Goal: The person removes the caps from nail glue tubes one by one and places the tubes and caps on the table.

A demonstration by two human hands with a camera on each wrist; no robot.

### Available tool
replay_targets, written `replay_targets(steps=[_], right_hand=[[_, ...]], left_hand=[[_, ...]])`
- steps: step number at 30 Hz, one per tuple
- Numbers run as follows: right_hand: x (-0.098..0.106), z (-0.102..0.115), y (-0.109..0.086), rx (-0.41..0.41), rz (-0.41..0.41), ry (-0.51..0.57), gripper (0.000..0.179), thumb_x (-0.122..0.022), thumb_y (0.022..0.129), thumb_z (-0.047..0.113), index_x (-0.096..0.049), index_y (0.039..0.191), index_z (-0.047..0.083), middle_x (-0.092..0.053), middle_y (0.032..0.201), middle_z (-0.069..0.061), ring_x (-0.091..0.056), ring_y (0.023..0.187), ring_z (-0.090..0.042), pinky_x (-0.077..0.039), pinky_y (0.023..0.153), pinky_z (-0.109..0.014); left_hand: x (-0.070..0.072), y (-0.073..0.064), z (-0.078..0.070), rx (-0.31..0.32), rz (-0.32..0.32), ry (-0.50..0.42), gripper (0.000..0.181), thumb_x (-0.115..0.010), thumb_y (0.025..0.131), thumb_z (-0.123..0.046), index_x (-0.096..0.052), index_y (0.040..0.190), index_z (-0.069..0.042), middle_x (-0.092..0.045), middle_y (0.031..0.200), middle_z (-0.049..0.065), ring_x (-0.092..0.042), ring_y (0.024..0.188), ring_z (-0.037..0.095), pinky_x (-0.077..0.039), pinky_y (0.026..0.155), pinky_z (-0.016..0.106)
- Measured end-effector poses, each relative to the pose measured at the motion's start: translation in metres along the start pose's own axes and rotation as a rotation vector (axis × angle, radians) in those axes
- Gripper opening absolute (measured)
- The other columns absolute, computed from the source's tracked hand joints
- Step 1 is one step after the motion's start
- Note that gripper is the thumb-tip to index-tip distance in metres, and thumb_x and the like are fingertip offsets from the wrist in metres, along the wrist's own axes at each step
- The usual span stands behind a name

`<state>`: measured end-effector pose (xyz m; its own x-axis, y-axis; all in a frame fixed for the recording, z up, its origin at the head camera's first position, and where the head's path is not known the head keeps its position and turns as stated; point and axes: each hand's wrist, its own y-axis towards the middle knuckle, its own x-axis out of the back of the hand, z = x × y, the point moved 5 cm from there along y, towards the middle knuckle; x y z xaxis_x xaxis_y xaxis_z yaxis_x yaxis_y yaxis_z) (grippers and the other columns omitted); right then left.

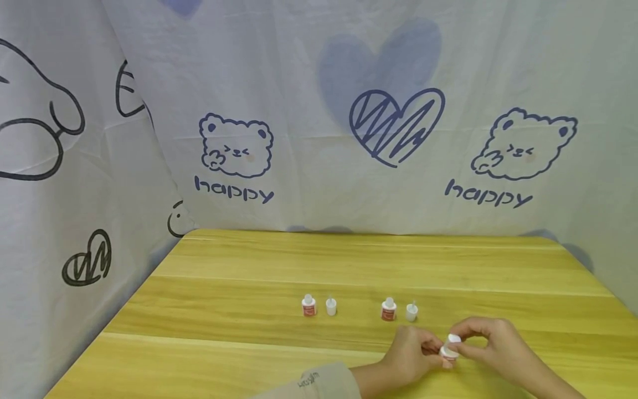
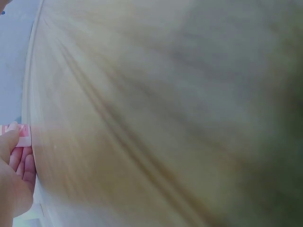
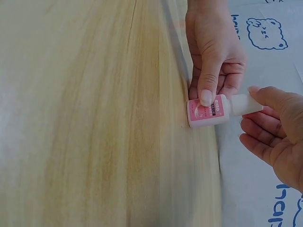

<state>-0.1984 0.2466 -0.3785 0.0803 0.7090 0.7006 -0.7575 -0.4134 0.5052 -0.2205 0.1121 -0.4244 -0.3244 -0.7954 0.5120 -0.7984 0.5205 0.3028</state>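
A small glue bottle point(image 3: 209, 111) with a pink label stands near the table's front right. My left hand point(image 1: 406, 357) holds its body, the thumb lying over the label in the right wrist view. The bottle's white cap point(image 1: 453, 338) is pinched between the thumb and fingers of my right hand point(image 1: 493, 343). In the right wrist view the cap point(image 3: 246, 104) lines up with the bottle's neck. Only the labelled base of the bottle point(image 2: 23, 135) shows at the edge of the left wrist view, beside the left fingers.
Farther back on the wooden table point(image 1: 224, 310) stand two similar uncapped bottles, one to the left point(image 1: 309, 306) and another bottle point(image 1: 388, 310) nearer my hands. Beside each is an upturned white cap point(image 1: 331, 306) with a thin stem upward. A printed cloth point(image 1: 309, 210) hangs behind.
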Motion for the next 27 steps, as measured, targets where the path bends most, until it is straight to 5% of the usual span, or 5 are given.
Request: replay_targets(steps=[8,13,20,27], right_hand=[[0.0007,0.0011,0.0007,0.046,0.046,0.018,0.015,-0.074,0.073,-0.001,-0.07,0.086,0.005,-0.071,0.082,-0.006,-0.061,0.08,0.006,-0.053,0.064,-0.019],[0.001,0.0001,0.0004,0.08,0.069,0.02,0.02,-0.074,0.072,-0.003,-0.069,0.09,0.002,-0.071,0.086,-0.01,-0.061,0.083,0.006,-0.053,0.065,-0.019],[-0.0001,-0.0019,0.001,0.005,0.062,-0.025,0.02,-0.076,0.075,0.009,-0.069,0.091,0.001,-0.071,0.087,-0.011,-0.062,0.08,0.003,-0.052,0.063,-0.018],[-0.0012,-0.0013,0.0019,-0.057,0.033,-0.029,0.011,-0.076,0.073,0.004,-0.069,0.082,0.008,-0.07,0.078,0.005,-0.055,0.072,0.009,-0.049,0.057,-0.02]], left_hand=[[-0.001,-0.0005,0.001,0.039,-0.003,-0.004,0.014,-0.078,0.072,-0.01,-0.073,0.082,-0.001,-0.073,0.078,0.005,-0.063,0.064,-0.005,-0.045,0.055,0.002],[-0.0006,-0.0007,0.0007,0.007,-0.006,0.016,0.015,-0.078,0.072,-0.009,-0.073,0.083,-0.001,-0.073,0.078,0.006,-0.063,0.065,-0.005,-0.045,0.056,0.001],[0.0,-0.0003,0.0004,-0.003,-0.008,0.016,0.015,-0.078,0.072,-0.007,-0.073,0.083,0.001,-0.073,0.078,0.007,-0.062,0.065,-0.007,-0.045,0.057,0.001],[0.0002,0.0002,-0.0013,-0.026,-0.01,0.031,0.015,-0.078,0.072,-0.008,-0.073,0.083,0.001,-0.073,0.078,0.007,-0.062,0.065,-0.006,-0.044,0.056,0.001]])
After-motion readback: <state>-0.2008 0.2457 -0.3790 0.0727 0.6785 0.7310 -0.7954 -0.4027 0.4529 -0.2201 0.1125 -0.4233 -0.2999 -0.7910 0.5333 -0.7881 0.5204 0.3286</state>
